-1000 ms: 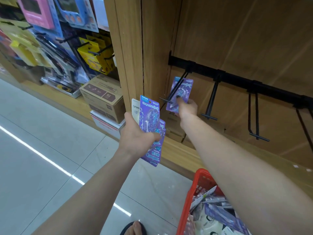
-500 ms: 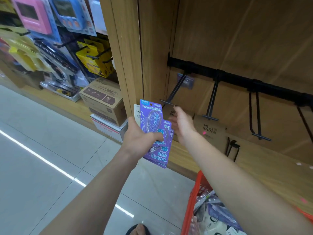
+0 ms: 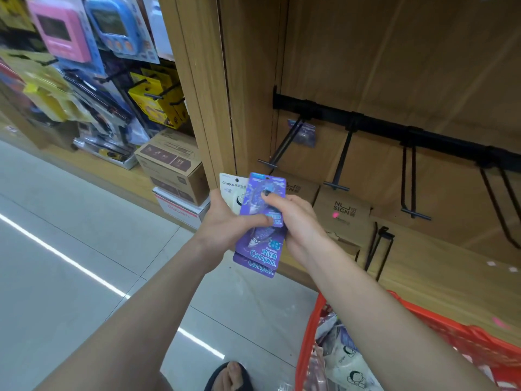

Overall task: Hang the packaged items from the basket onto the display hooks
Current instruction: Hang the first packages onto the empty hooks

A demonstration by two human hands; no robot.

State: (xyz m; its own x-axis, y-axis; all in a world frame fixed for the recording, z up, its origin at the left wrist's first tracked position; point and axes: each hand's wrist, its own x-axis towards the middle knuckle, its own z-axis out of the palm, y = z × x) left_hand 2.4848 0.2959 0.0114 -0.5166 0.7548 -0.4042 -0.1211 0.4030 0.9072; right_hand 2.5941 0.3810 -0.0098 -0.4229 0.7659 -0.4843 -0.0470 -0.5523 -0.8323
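Observation:
My left hand (image 3: 225, 221) grips a small stack of carded packs: purple Campus packs (image 3: 262, 249) in front and a white Campus pack (image 3: 229, 187) behind. My right hand (image 3: 296, 218) pinches the front purple pack near its top, thumb on its face. One purple pack (image 3: 306, 134) hangs at the back of the leftmost black hook (image 3: 277, 152). The black hook rail (image 3: 394, 128) runs across the wooden panel with more bare hooks (image 3: 342, 162). The red basket (image 3: 423, 314) sits at the lower right, with several packs (image 3: 346, 359) in it.
Brown NU SIGN boxes (image 3: 342, 213) stand on the wooden shelf under the hooks. A loose black hook (image 3: 379, 249) leans by them. To the left, a wooden post (image 3: 203, 88), cardboard boxes (image 3: 172, 167) and hanging goods (image 3: 84, 52). My sandalled foot (image 3: 228, 376) is on the tiled floor.
My right hand let go of the purple pack on the leftmost hook, drew back toward me and now pinches the front pack of the stack in my left hand.

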